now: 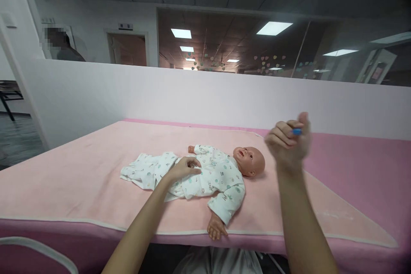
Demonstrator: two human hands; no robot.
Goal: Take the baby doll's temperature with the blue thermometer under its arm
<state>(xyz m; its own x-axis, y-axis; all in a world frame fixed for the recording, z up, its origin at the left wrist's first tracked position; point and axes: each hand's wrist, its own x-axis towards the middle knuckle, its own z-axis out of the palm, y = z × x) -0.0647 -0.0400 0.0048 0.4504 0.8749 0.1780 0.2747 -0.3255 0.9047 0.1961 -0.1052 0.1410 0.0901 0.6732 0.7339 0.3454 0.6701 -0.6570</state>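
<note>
A baby doll [212, 173] in white printed clothes lies on its back, its head to the right and one arm hanging toward the front edge. My left hand [184, 169] rests at the doll's belly, fingers loosely curved with the thumb apart and nothing visible in them. To the right of the doll's head, my right hand [287, 143] is raised above the bed, slightly blurred. Its fingers are closed on a small blue object [297, 131], of which only a short piece shows between thumb and forefinger.
A peach-coloured sheet [80, 171] with a white border covers much of the pink bed surface [359, 162]. Behind it runs a low white partition [205, 96]. Beyond that, a person [66, 47] is at the far left, near a doorway [128, 49].
</note>
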